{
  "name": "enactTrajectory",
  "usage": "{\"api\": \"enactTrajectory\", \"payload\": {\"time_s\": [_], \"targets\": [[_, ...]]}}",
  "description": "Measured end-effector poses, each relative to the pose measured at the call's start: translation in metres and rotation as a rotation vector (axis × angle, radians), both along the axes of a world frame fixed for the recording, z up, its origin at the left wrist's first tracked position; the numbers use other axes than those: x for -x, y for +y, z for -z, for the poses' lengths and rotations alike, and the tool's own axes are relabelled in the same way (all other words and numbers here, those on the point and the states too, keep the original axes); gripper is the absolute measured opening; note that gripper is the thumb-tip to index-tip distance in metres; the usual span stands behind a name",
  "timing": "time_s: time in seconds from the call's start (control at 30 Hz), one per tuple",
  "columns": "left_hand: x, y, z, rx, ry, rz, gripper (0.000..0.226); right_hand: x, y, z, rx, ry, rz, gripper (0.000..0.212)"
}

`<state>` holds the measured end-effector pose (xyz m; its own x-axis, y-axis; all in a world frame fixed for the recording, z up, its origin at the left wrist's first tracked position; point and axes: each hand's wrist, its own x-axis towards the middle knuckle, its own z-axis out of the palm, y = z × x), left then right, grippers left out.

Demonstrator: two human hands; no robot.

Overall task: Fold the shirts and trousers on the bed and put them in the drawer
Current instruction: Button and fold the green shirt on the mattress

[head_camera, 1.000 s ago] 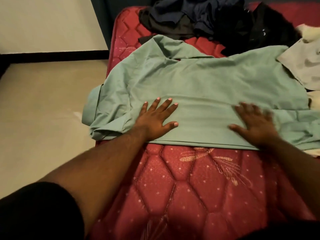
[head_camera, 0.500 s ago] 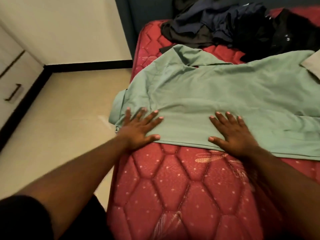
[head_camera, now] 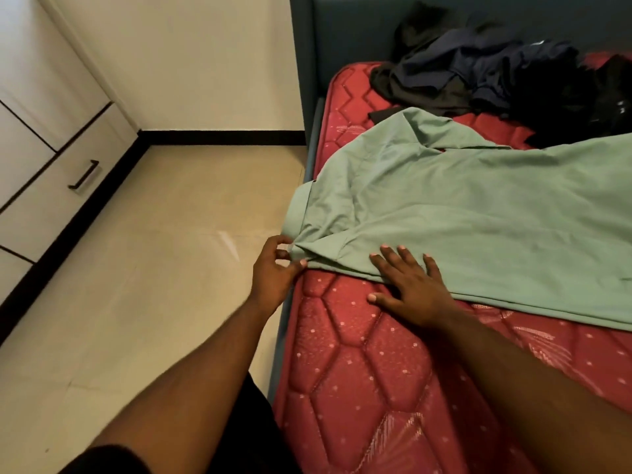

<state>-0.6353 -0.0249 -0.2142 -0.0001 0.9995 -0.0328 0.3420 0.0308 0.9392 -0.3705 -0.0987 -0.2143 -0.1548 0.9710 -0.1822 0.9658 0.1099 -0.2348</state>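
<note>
The green shirt [head_camera: 461,213] lies spread on the bed [head_camera: 359,354]. My left hand [head_camera: 273,268] pinches its sleeve at the mattress edge; my right hand [head_camera: 410,285] presses flat, fingers spread. The cloth looks soft and light.

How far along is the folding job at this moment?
Done: nothing looks folded or put away. In hand: the green shirt lies spread; the left hand pinches its sleeve edge, the right hand presses its hem. Left: the dark clothes pile and the shut drawer.
</note>
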Motion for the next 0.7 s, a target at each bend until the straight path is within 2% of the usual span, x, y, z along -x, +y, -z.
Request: {"api": "enactTrajectory", "payload": {"time_s": [0.1, 0.17, 0.3, 0.4, 0.5, 0.53, 0.6, 0.67, 0.7], "targets": [[0.004, 0.019, -0.017, -0.004, -0.061, -0.081, 0.027, 0.001, 0.000, 0.006, -0.011, -0.059, 0.002, 0.087], [0.001, 0.027, -0.027, -0.010, -0.039, -0.098, 0.024, -0.002, -0.001, 0.005, -0.003, -0.067, -0.011, 0.085], [-0.008, 0.018, -0.029, 0.246, -0.124, -0.097, 0.032, 0.000, 0.000, 0.003, 0.019, -0.090, -0.009, 0.089], [-0.010, 0.018, -0.034, 0.271, -0.151, -0.048, 0.039, 0.001, 0.000, -0.001, 0.053, -0.052, -0.001, 0.095], [-0.004, 0.035, -0.045, 0.279, -0.234, -0.169, 0.016, 0.010, 0.005, -0.011, -0.022, -0.014, 0.072, 0.089], [-0.001, 0.042, -0.049, 0.301, -0.215, -0.182, 0.010, 0.016, 0.011, -0.013, -0.099, 0.006, 0.101, 0.083], [-0.001, 0.051, -0.052, 0.389, -0.029, -0.036, 0.030, 0.035, 0.022, -0.015, -0.205, 0.072, 0.119, 0.076], [-0.005, 0.057, -0.057, 0.432, 0.159, 0.120, 0.035, 0.050, 0.030, -0.011, -0.204, 0.099, 0.096, 0.076], [-0.006, 0.061, -0.059, 0.422, 0.196, 0.111, 0.032, 0.054, 0.032, -0.007, -0.176, 0.087, 0.086, 0.079]]}}
